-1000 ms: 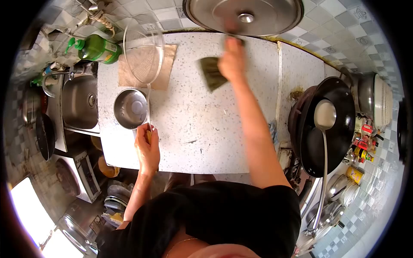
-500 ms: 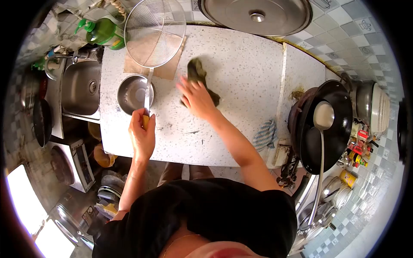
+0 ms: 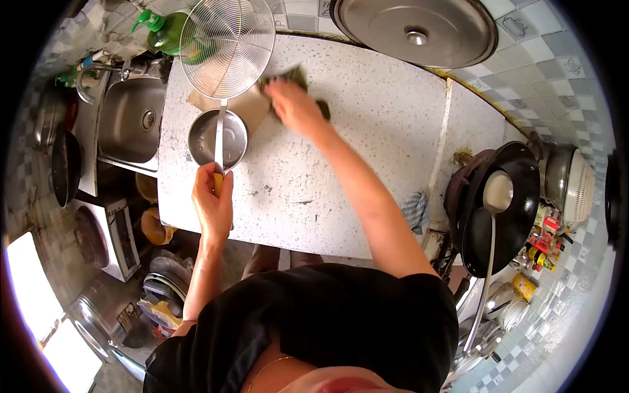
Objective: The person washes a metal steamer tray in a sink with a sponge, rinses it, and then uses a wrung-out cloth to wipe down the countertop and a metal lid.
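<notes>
My left hand (image 3: 213,204) is closed around the yellow end of the handle of a wire mesh strainer (image 3: 229,42), holding its round basket over the far left of the counter. Beneath the handle sits a steel bowl (image 3: 195,141). Partly under the strainer lies a brown board or sheet (image 3: 251,112). My right hand (image 3: 293,108), smeared by motion, presses on a dark green cloth (image 3: 293,77) against the counter, just right of the brown sheet. The palm and fingers hide part of the cloth.
A speckled white counter (image 3: 367,131) spreads before me. A green pump bottle (image 3: 165,31) stands behind the strainer, with a sink (image 3: 128,121) at left. A large lid (image 3: 393,19) leans at the back. At right are a black wok (image 3: 481,229) with a ladle (image 3: 498,190) and a striped cloth (image 3: 415,211).
My right hand and the green cloth have moved up and left, toward the brown sheet. The left hand still grips the strainer. The whole view has shifted slightly.
</notes>
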A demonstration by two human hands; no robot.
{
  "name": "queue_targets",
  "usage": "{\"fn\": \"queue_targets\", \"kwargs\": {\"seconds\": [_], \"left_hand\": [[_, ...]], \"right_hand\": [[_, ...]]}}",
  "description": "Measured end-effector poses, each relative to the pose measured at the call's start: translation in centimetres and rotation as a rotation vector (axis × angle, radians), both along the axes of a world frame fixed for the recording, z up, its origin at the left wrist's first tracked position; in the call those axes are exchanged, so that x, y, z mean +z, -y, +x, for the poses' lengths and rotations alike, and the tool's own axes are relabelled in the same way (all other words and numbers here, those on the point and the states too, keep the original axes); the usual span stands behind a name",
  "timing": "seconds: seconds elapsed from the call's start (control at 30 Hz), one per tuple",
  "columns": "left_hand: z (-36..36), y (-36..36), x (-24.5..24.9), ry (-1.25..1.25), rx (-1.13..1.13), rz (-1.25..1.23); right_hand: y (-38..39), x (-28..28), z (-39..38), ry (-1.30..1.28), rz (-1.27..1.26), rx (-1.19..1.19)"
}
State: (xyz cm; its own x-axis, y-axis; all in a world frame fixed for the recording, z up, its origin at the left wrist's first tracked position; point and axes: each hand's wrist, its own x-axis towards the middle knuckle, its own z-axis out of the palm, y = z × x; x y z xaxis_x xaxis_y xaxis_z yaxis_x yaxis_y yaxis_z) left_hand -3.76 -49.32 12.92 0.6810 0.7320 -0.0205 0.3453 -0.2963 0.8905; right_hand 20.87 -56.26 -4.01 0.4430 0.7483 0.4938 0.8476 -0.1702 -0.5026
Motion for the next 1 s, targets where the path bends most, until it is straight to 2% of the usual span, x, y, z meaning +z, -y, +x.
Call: {"fn": "queue_targets", "kwargs": {"seconds": [0.03, 0.1, 0.17, 0.2, 0.23, 0.27, 0.33, 0.43, 0.5, 0.6, 0.7, 0.77, 0.83, 0.9, 0.93, 0.97, 1.0], "left_hand": [[0.0, -0.2, 0.1, 0.001, -0.004, -0.018], [0.1, -1.0, 0.4, 0.002, -0.008, -0.048], [0.1, -1.5, 0.7, -0.022, -0.009, -0.040], [0.2, -1.7, 0.7, -0.019, -0.019, 0.021], [0.2, -1.8, 0.7, -0.016, -0.022, 0.082], [0.1, -1.8, 0.8, -0.030, -0.019, 0.067], [-0.4, -1.7, 0.0, -0.021, -0.006, 0.044], [-0.7, -1.2, 0.1, -0.008, 0.020, 0.026], [-0.8, -0.8, 0.2, -0.017, 0.032, 0.022], [-1.3, -1.2, 0.9, 0.023, 0.058, 0.036], [-1.4, -1.6, 2.1, -0.036, 0.036, 0.061], [-1.3, -1.5, 1.9, -0.053, 0.035, 0.063], [-0.8, -1.3, 1.5, -0.088, 0.006, 0.043], [-0.6, -0.8, 0.2, -0.039, -0.007, -0.032], [-0.7, -0.6, -0.4, -0.016, -0.031, -0.024], [-0.5, -0.3, -0.2, -0.007, -0.036, -0.022], [-0.4, 0.2, 0.3, -0.027, -0.028, -0.009]], "right_hand": [[2.3, 1.0, -3.1, -0.016, -0.108, 0.026], [7.3, 1.8, -8.5, -0.153, -0.173, 0.128], [12.0, 4.0, -11.3, -0.201, -0.270, 0.191], [13.8, 2.9, -11.5, -0.163, -0.236, 0.158], [14.9, 0.2, -10.6, -0.292, -0.234, 0.097], [15.3, 2.7, -9.6, -0.233, -0.228, -0.129], [13.3, 2.5, -5.0, -0.096, -0.197, -0.456], [6.9, 0.6, 3.6, -0.022, 0.000, -0.740], [1.6, 0.5, 7.1, -0.044, 0.083, -0.659], [-0.9, 1.2, 4.9, -0.001, -0.007, -0.305], [4.7, 2.2, -2.3, -0.048, -0.154, 0.017], [9.3, 2.2, -7.6, -0.269, -0.277, 0.147], [13.3, 3.2, -10.0, -0.273, -0.402, 0.182], [13.6, 3.6, -7.8, -0.264, -0.316, 0.047], [13.4, 2.3, -5.7, -0.174, -0.222, -0.116], [12.3, 3.3, -2.9, -0.182, -0.180, -0.277], [10.4, 0.8, 0.6, -0.007, -0.030, -0.552]]}}
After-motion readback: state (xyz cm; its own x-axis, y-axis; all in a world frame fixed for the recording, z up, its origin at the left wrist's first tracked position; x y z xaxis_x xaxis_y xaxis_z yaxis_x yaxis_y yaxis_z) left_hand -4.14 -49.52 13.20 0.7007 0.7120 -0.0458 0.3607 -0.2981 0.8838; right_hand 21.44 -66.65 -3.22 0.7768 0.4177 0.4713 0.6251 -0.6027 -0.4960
